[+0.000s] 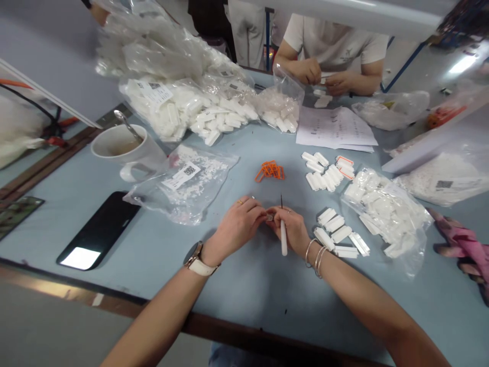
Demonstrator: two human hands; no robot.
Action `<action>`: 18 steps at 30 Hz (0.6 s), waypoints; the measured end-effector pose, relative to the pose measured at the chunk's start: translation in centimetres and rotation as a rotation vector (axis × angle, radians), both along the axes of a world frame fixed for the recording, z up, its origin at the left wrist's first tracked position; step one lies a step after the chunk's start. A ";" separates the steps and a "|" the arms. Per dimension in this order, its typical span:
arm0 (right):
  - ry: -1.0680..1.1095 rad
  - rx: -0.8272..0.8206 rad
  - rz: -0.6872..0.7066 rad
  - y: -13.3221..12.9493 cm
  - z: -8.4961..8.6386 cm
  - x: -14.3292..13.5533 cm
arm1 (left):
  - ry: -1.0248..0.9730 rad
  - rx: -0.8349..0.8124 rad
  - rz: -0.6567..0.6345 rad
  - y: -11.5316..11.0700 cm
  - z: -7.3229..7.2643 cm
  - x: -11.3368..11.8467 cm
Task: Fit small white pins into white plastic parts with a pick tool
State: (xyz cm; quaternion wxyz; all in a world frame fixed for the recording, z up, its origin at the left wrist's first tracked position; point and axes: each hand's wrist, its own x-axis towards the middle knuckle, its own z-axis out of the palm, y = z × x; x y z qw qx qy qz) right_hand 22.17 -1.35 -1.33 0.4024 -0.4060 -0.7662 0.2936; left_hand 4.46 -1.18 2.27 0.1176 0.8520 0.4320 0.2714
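My left hand point(240, 224) and my right hand point(292, 227) meet over the middle of the table. Between their fingertips is a small clear plastic piece point(269, 217), pinched from both sides. A thin tool with a white handle point(283, 238) and a dark, narrow tip is also held in my right hand, its tip pointing away from me. Just beyond the hands lies a heap of orange rectangular frames point(270, 171). Right of my right hand are white plastic housings point(338, 230) in a loose group, with more white pieces point(324, 173) farther back, a few edged in orange.
An open bag of white parts point(389, 214) lies at the right. On the left are a bag of tiny white pieces point(191, 178), a mug with a spoon point(128, 148) and a phone point(100, 229). Big bags point(183, 107) and paper sheets point(334, 127) lie farther back, before a co-worker point(336, 56).
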 end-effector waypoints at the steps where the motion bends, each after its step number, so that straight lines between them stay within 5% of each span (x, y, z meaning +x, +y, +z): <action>1: -0.001 0.002 0.003 0.0 0.0 0.0 | 0.011 0.003 0.006 0.0 0.0 0.1; 18: -0.042 0.027 0.047 -0.2 0.3 0.0 | -0.170 -0.305 0.176 0.1 -0.4 0.2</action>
